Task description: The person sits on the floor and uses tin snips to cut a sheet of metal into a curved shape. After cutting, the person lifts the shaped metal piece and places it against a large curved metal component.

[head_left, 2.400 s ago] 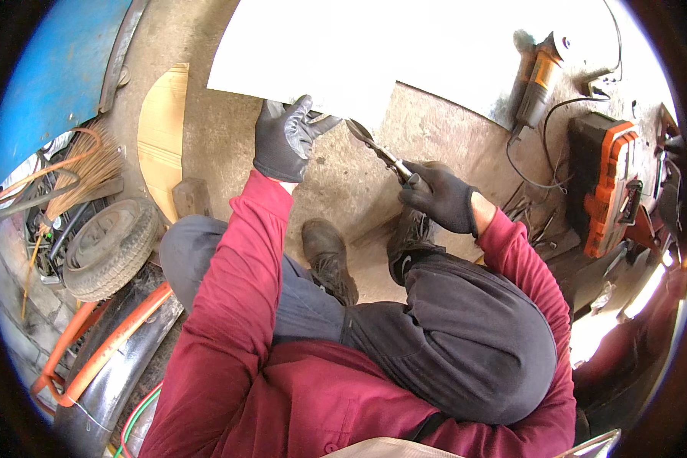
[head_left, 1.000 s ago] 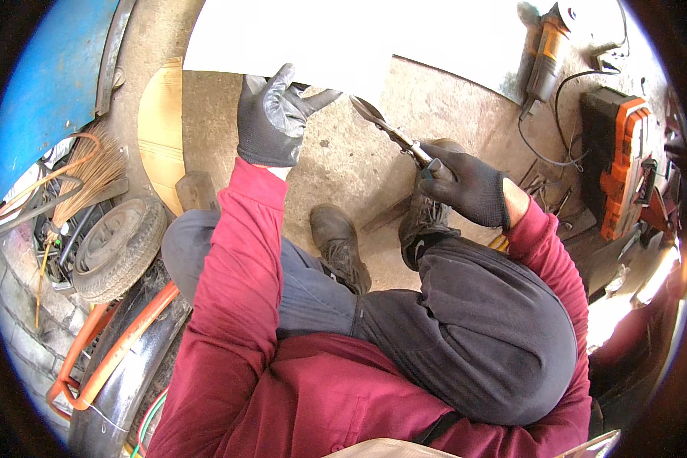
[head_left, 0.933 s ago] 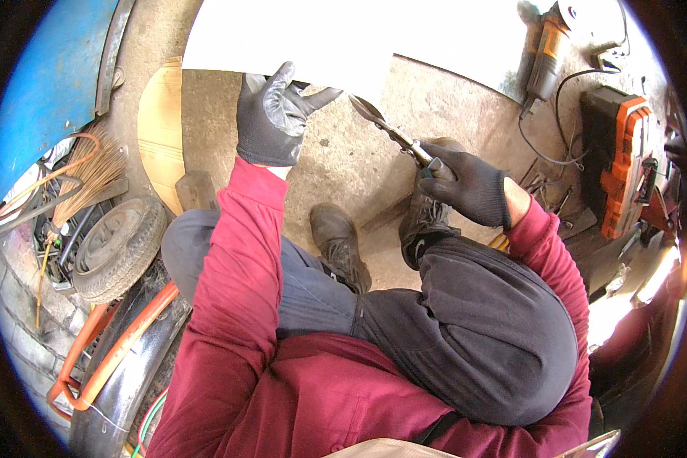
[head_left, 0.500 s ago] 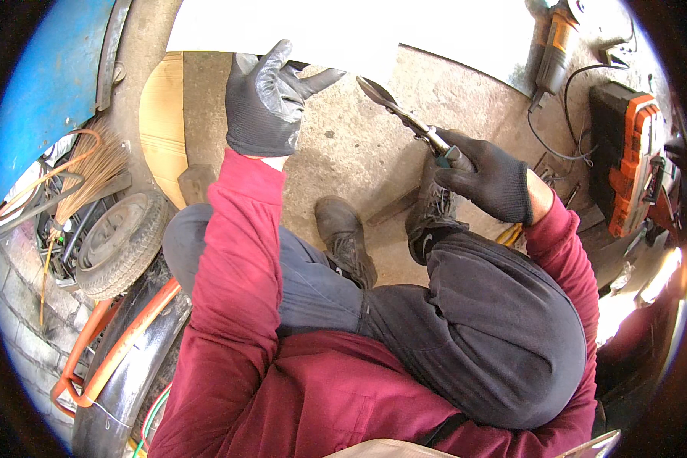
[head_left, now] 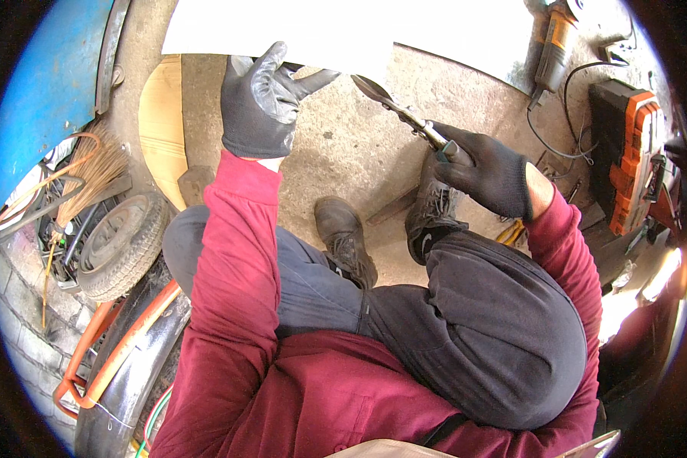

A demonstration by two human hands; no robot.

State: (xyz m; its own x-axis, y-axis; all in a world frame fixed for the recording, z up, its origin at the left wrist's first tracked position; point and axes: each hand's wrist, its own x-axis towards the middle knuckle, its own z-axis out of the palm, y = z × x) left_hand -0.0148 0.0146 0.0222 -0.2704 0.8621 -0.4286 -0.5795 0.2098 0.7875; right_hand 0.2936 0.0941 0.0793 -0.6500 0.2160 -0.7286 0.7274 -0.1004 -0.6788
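Note:
A bright white sheet (head_left: 282, 27), washed out by glare, spans the top of the view. My left hand (head_left: 259, 103), in a black and grey coated glove, holds its near edge. One finger lies over the sheet and others are partly hidden at the edge. In my gloved right hand (head_left: 485, 172) is a pair of tin snips (head_left: 412, 118), gripped by the handles. Their dark blades point up and left, with the tip close to the sheet's near edge. Glare hides whether the blades touch it.
An angle grinder (head_left: 555, 49) with a black cord lies at upper right, beside an orange and black toolbox (head_left: 633, 160). To the left are a brown cardboard piece (head_left: 162, 122), a straw broom (head_left: 91, 172), a small wheel (head_left: 122, 244) and an orange tubular frame (head_left: 133, 336).
The white sheet and my left hand have shifted slightly left. The snips have moved a little left and up with my right hand.

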